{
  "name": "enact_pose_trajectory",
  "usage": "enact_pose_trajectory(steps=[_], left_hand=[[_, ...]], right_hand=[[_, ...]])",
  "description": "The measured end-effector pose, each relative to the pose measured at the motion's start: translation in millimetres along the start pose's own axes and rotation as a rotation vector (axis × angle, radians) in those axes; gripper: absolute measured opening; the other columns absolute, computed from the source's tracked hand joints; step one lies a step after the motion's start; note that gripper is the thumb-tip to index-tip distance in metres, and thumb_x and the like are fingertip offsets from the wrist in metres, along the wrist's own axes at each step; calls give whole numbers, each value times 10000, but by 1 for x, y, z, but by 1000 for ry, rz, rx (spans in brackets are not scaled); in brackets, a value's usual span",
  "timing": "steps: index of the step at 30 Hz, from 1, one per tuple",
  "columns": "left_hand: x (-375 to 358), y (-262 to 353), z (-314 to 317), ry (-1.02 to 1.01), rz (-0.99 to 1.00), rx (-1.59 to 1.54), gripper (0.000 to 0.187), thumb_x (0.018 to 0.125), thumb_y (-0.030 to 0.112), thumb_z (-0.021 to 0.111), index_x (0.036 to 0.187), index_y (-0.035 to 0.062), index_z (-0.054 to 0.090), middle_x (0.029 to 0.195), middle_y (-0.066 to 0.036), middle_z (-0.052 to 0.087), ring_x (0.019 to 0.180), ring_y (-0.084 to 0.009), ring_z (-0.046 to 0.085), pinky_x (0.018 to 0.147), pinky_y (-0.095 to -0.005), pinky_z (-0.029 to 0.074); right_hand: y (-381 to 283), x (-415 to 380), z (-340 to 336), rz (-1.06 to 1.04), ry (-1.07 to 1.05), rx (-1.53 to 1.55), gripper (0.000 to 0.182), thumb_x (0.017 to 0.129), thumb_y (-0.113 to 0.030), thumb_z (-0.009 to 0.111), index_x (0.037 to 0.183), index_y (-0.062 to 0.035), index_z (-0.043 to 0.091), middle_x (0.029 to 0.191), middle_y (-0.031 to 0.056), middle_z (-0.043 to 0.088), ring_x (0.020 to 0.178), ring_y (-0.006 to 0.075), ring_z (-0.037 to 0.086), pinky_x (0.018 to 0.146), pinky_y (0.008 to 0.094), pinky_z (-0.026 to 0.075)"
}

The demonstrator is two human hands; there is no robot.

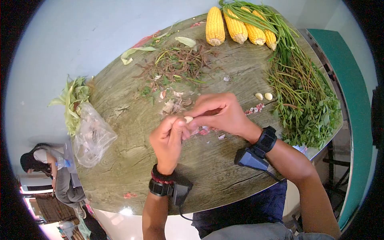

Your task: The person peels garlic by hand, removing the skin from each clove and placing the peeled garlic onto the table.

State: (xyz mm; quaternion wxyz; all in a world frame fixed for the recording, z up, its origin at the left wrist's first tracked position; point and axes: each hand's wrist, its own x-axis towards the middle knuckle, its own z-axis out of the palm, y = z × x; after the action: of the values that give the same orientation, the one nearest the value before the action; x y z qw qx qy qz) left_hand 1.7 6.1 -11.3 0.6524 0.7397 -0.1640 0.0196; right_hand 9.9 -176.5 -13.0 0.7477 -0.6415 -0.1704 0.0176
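A pale garlic clove [188, 119] is pinched between the fingertips of my left hand [170, 134] and my right hand [224, 114], which meet above the middle of the table. Both hands have their fingers closed around it, and the clove is partly covered by them. Papery garlic skins [176, 105] lie just beyond my left hand. To the right of my right hand, two peeled garlic cloves [264, 96] rest on the tabletop.
Corn cobs [216, 28] lie at the far edge beside long green beans [276, 24]. Leafy greens [308, 116] cover the right side. A heap of stems [180, 62] sits at the back; a plastic bag [94, 136] and husks [74, 100] are left. A person [52, 168] sits beyond the table.
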Motion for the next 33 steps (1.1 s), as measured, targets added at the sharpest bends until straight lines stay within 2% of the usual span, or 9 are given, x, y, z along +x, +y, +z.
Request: enact_pose_trajectory(steps=[2, 8, 11, 14, 17, 24, 27, 30, 33], left_hand=[[2, 1, 2, -14, 42, 29, 190, 988, 155, 512, 903, -2, 579, 672, -20, 573, 543, -73, 505, 494, -211, 399], [1, -3, -2, 124, -60, -18, 202, 1012, 197, 450, 978, 21, 544, 683, -23, 558, 564, -82, 493, 527, -216, 404], [5, 4, 10, 174, -6, -71, 124, 982, 117, 497, 994, 28, 582, 667, 16, 538, 544, -47, 451, 505, -206, 379], [4, -6, 3, -44, 119, 235, 67, 924, 40, 560, 981, 29, 594, 707, 1, 553, 580, -49, 461, 513, -213, 371], [5, -7, 2, -22, 186, 276, 128, 883, -15, 590, 997, 15, 641, 779, -27, 603, 629, -70, 522, 552, -222, 415], [5, 5, 8, 202, -16, -67, 250, 859, -44, 618, 1087, 33, 682, 937, -60, 685, 776, -111, 626, 649, -235, 516], [3, 3, 6, 189, 105, 79, 222, 840, -77, 627, 1045, -8, 678, 993, -102, 677, 845, -141, 643, 696, -231, 517], [4, 5, 1, 188, 272, 233, 249, 764, -101, 684, 992, -1, 693, 939, -90, 681, 850, -137, 633, 701, -235, 504], [2, 13, 1, 198, 241, 279, 218, 726, -100, 704, 917, 4, 708, 894, -87, 681, 824, -141, 623, 696, -245, 491]], right_hand=[[3, 2, -1, -104, 9, -78, 193, 750, 35, 750, 939, 0, 727, 818, 68, 659, 732, 109, 616, 606, 225, 474], [3, 4, -2, 37, 47, 82, 148, 755, 33, 747, 897, 2, 714, 887, 74, 660, 782, 124, 615, 637, 244, 469], [9, 3, -3, 70, 46, 23, 110, 755, 29, 753, 844, 4, 694, 879, 63, 653, 755, 121, 602, 634, 237, 459], [10, 3, -2, -177, 31, -200, 109, 752, -36, 770, 785, -16, 668, 756, 9, 611, 669, 62, 567, 571, 215, 448], [12, 3, -3, -230, 43, -290, 118, 744, -38, 773, 758, -16, 658, 723, 2, 591, 642, 57, 545, 550, 213, 432], [0, -1, 4, -19, 203, -69, 147, 819, -91, 737, 930, -29, 665, 770, -11, 620, 629, 31, 540, 530, 192, 443], [1, -3, 4, 0, 165, -71, 192, 837, -109, 727, 996, -22, 665, 796, -4, 636, 633, 32, 567, 519, 187, 461], [-1, -4, 7, -2, 82, -43, 186, 843, -108, 721, 995, -10, 680, 831, 14, 661, 660, 46, 610, 519, 193, 492], [-3, -5, 11, 72, 45, 33, 160, 846, -101, 716, 975, -9, 693, 838, 34, 685, 677, 65, 640, 525, 201, 517]])
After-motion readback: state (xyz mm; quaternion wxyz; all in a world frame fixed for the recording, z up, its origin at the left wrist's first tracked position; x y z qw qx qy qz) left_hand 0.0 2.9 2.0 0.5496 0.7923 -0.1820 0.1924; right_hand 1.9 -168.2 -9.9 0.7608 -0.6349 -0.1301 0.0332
